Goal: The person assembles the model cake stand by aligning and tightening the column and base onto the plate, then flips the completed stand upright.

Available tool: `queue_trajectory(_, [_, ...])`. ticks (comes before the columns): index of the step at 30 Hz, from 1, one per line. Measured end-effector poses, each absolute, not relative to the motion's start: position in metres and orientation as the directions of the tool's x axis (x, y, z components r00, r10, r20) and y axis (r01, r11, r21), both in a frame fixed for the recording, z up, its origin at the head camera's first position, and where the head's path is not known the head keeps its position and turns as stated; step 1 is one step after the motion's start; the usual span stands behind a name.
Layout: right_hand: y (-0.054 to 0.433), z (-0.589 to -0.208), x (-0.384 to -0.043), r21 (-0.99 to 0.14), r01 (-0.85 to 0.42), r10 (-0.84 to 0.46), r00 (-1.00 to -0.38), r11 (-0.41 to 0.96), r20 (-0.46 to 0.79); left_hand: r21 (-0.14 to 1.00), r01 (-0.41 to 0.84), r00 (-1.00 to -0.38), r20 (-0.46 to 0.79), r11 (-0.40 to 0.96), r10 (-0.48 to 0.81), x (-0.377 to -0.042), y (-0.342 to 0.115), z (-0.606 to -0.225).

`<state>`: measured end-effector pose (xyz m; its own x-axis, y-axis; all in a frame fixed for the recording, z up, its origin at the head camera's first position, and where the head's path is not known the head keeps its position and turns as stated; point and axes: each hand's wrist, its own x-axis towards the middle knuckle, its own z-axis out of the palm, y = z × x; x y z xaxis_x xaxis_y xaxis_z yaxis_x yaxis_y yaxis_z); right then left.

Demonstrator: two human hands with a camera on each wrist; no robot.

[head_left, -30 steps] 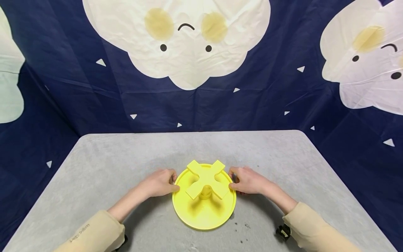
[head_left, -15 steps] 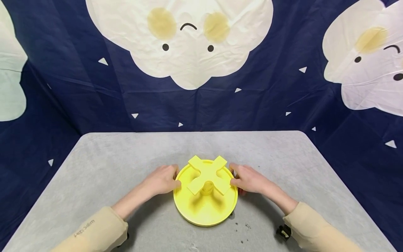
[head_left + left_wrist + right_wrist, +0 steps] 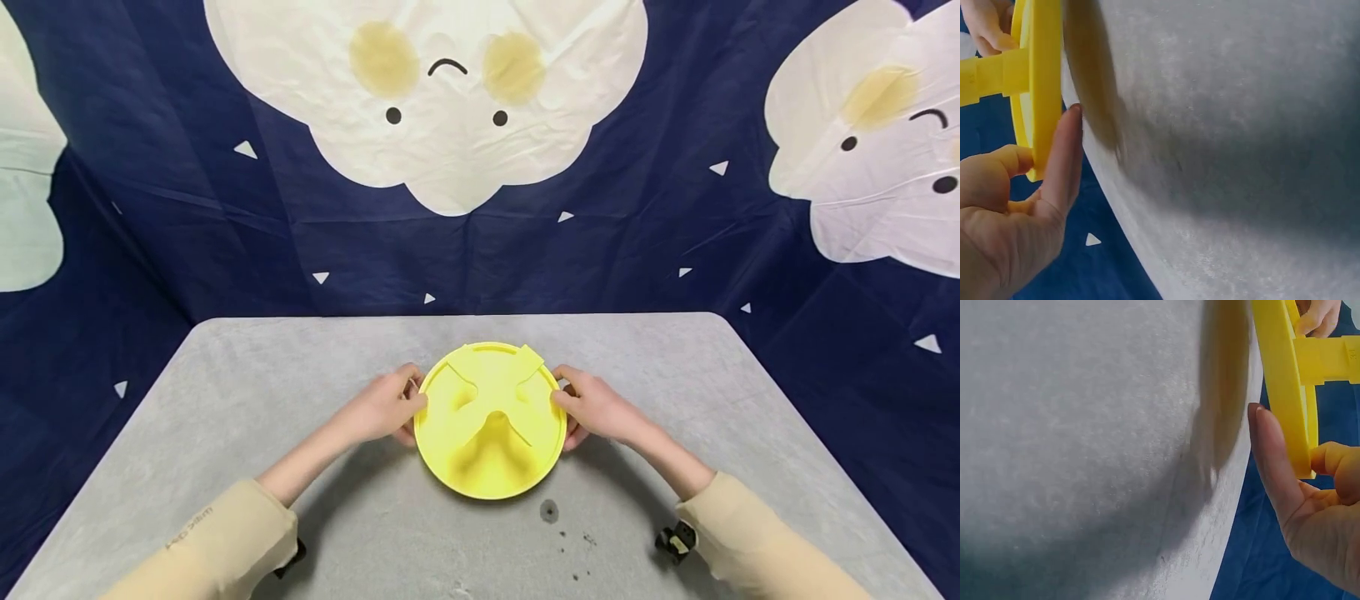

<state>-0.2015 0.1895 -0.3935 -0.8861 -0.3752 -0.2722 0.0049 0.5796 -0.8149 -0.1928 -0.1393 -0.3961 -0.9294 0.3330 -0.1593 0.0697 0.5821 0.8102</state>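
A yellow round disc [image 3: 487, 479] with a raised rim is held between both hands, apart from the table, its shadow falling below it. From its middle rises a short stem [image 3: 1004, 74] topped by a flat yellow cross [image 3: 497, 392]. The left hand [image 3: 384, 407] pinches the left rim, thumb on the cross side and fingers on the underside. Opposite it, the right hand [image 3: 603, 410] grips the right rim in the same way, as the right wrist view shows with its fingers [image 3: 1272, 462] along the underside.
The grey table [image 3: 300, 358] has a rounded far edge. Small dark marks [image 3: 550, 511] lie on it in front of the disc. A navy cloth [image 3: 465, 258] with white clouds stands behind and at both sides. Each sleeve has a dark wrist device [image 3: 677, 542] near it.
Both hands have raised the disc off the table and moved it slightly toward the far edge. A dark spot that it covered now shows on the table. The grip looks the same.
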Motion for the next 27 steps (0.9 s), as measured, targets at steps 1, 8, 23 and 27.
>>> queue_trajectory(1, [0.19,-0.393,-0.202,-0.832,0.007,-0.381,-0.887,0.554,-0.261,0.828,0.059,-0.928,-0.16,0.558,0.336,-0.194,-0.14,-0.396])
queue_trajectory(8, [0.193,-0.391,-0.207,-0.907,0.032,-0.406,-0.887,0.42,-0.219,0.913,-0.001,-0.918,-0.162,0.408,0.362,-0.199,-0.146,-0.397])
queue_trajectory(23, [0.2,-0.381,-0.214,-0.952,-0.034,-0.429,-0.897,0.303,-0.105,0.97,-0.091,-0.894,-0.18,0.227,0.41,-0.206,-0.154,-0.385])
queue_trajectory(27, [0.203,-0.376,-0.216,-0.965,0.004,-0.466,-0.875,0.262,-0.13,0.973,-0.081,-0.896,-0.166,0.215,0.413,-0.206,-0.158,-0.386])
